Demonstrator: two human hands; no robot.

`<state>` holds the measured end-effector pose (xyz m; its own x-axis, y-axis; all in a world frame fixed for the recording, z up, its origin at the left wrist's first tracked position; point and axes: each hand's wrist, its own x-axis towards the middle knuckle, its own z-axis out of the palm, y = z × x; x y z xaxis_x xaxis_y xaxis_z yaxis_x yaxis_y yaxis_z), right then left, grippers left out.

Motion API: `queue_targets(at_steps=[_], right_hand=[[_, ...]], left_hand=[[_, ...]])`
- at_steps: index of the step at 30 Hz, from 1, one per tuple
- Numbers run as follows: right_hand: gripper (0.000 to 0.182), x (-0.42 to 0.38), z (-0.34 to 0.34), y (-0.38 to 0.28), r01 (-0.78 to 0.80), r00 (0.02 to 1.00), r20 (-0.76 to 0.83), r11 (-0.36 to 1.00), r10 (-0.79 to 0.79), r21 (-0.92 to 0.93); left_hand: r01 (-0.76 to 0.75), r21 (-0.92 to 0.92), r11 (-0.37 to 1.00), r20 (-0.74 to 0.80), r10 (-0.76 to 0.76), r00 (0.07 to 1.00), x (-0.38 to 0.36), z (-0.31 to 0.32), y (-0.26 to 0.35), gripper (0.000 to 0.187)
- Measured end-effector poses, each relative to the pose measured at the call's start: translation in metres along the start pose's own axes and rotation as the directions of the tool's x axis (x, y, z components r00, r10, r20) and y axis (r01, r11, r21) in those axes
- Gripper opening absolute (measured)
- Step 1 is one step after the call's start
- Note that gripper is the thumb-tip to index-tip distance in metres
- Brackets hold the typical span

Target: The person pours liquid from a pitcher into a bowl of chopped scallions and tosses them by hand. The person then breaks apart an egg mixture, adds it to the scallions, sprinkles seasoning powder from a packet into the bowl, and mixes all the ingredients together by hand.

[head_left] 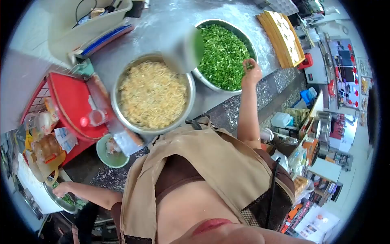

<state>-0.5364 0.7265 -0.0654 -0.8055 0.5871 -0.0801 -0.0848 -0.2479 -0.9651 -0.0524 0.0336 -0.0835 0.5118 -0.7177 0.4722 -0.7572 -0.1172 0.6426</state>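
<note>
My right hand (252, 72) is above the right edge of a wide metal bowl (196, 75) full of chopped green chives (221, 55). Its fingers are curled in, with a bit of the greens showing between them. To the left stands a second metal bowl (116, 110), filled with a pale yellow shredded mix (152, 97). Far off to the left, my left hand (63, 189) is at the edge of another metal basin (71, 209) with green leaves in it. Its fingers look curled; what they hold is hidden. A grey blur covers the area between the two large bowls.
A red-lidded bin (73, 105) carries a clear bottle (95, 118). Below it is a green bucket (113, 156). A white tub (81, 30) stands at back left, a wooden tray of pale rounds (282, 38) at back right. Crowded shelves line the right side.
</note>
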Motion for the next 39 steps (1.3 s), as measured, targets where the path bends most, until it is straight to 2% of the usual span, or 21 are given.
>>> queue_targets(at_steps=[2,4,5,7,8,9,10,11,15,18,20,21,23,25,26,27,28,33,34,36,39], right_hand=[[0.023,0.029,-0.003,0.021,0.111,0.991,0.093,0.975,-0.094,-0.194],[0.028,0.066,-0.009,0.04,0.274,0.947,0.273,0.864,-0.167,-0.423],[0.028,0.072,-0.013,0.04,0.242,0.952,0.277,0.867,-0.126,-0.437],[0.035,0.081,-0.001,0.032,0.578,0.808,0.535,0.512,-0.247,-0.636],[0.042,0.087,0.0,0.036,0.561,0.8,0.59,0.487,-0.11,-0.669],[0.049,0.097,-0.002,0.054,0.625,0.762,0.645,0.334,-0.061,-0.706],[0.053,0.094,0.004,0.057,0.649,0.75,0.66,0.242,-0.041,-0.722],[0.057,0.087,0.014,0.059,0.67,0.738,0.675,0.147,-0.024,-0.728],[0.057,0.074,0.05,0.072,0.804,0.595,0.804,0.038,-0.025,-0.594],[0.055,0.048,0.053,0.069,0.921,0.387,0.922,0.043,0.026,-0.388],[0.05,0.03,0.033,0.059,0.971,0.232,0.971,0.046,0.061,-0.235],[0.05,0.025,0.021,0.053,0.966,0.255,0.965,0.029,0.053,-0.257],[0.048,0.022,-0.006,0.039,0.989,0.135,0.983,0.042,0.12,-0.141],[0.048,0.036,-0.025,0.033,0.986,0.169,0.975,-0.011,0.143,-0.169],[0.048,0.047,-0.032,0.031,0.959,0.278,0.954,-0.091,0.112,-0.268],[0.049,0.057,-0.039,0.031,0.916,0.382,0.921,-0.157,0.072,-0.368],[0.051,0.072,-0.038,0.037,0.89,0.45,0.892,-0.11,0.049,-0.443],[0.058,0.109,0.034,0.061,0.762,0.64,0.763,0.051,0.095,-0.645],[0.059,0.103,0.048,0.067,0.781,0.609,0.783,0.077,0.13,-0.62],[0.056,0.078,0.058,0.072,0.907,0.418,0.908,0.063,-0.031,-0.415],[0.053,0.038,0.038,0.065,0.984,0.129,0.991,0.114,0.043,-0.133]], left_hand=[[0.037,-0.498,0.866,-0.223,-0.17,0.96,-0.087,-0.052,0.057,0.032],[-0.162,-0.556,0.815,-0.239,0.03,0.971,-0.152,-0.068,0.06,0.025],[-0.303,-0.564,0.768,-0.281,0.166,0.945,-0.16,-0.047,0.025,0.023],[-0.117,-0.568,0.815,-0.039,0.116,0.993,-0.275,-0.103,0.118,0.029],[-0.1,-0.602,0.792,0.166,0.247,0.955,-0.302,-0.116,0.134,0.035],[0.086,-0.66,0.746,0.285,0.143,0.948,-0.344,-0.141,0.175,0.038],[0.186,-0.664,0.725,0.427,0.163,0.89,-0.366,-0.154,0.198,0.039],[0.145,-0.667,0.731,0.408,0.195,0.892,-0.386,-0.159,0.209,0.042],[0.219,-0.695,0.685,0.566,0.334,0.754,-0.442,-0.19,0.244,0.035],[0.15,-0.71,0.688,0.586,0.46,0.668,-0.464,-0.176,0.226,0.032],[0.309,-0.629,0.713,0.741,0.431,0.515,-0.499,-0.19,0.232,0.029],[0.291,-0.596,0.749,0.781,0.455,0.428,-0.512,-0.194,0.232,0.029],[0.286,-0.565,0.774,0.817,0.479,0.32,-0.535,-0.192,0.227,0.028],[0.154,-0.636,0.756,0.77,0.634,0.065,-0.56,-0.192,0.225,0.031],[0.173,-0.624,0.762,0.779,0.623,0.069,-0.572,-0.194,0.224,0.031],[-0.068,-0.813,0.578,0.578,0.816,0.01,-0.581,-0.196,0.23,0.035],[-0.286,-0.91,0.299,0.343,0.932,-0.116,-0.589,-0.198,0.236,0.04],[-0.311,-0.905,0.292,0.33,0.941,-0.076,-0.634,-0.192,0.255,0.048],[-0.367,-0.89,0.272,0.32,0.944,-0.077,-0.64,-0.191,0.259,0.048],[-0.442,-0.858,0.261,0.324,0.943,-0.072,-0.651,-0.191,0.263,0.047],[-0.369,-0.861,0.35,0.384,0.923,-0.019,-0.651,-0.184,0.254,0.044]])
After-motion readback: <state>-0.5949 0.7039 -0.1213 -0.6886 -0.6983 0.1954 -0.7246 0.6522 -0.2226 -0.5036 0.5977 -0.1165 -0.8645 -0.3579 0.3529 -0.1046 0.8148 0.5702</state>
